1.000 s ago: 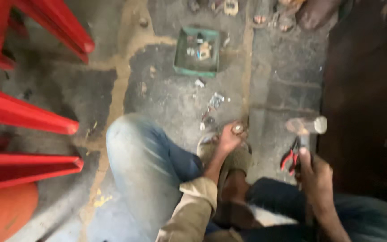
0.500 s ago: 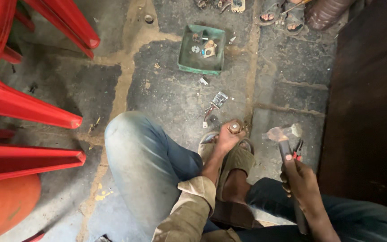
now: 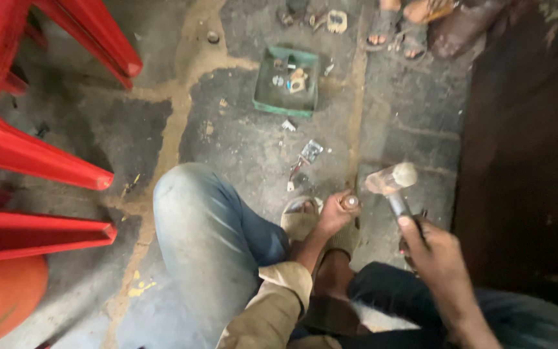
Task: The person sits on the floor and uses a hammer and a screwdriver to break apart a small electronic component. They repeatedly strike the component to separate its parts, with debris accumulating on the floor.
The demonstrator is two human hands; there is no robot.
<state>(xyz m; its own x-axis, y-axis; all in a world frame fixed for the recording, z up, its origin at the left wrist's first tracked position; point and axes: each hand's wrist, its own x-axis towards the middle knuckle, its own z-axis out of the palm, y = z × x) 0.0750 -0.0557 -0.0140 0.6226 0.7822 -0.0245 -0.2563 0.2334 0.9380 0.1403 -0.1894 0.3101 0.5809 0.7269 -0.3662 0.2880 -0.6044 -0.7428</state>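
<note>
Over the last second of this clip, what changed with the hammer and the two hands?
The right hand brought the hammer in from the right, so its head is now close beside the small metal piece. The left hand kept its grip on that piece, down by the sandal. The green tray and red chairs stayed put.

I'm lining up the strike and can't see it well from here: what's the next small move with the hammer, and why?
Probably bring the hammer straight down onto the small round metal piece. The left hand pinches that piece upright on the floor, and the right hand holds the hammer head raised just beside it.
</note>
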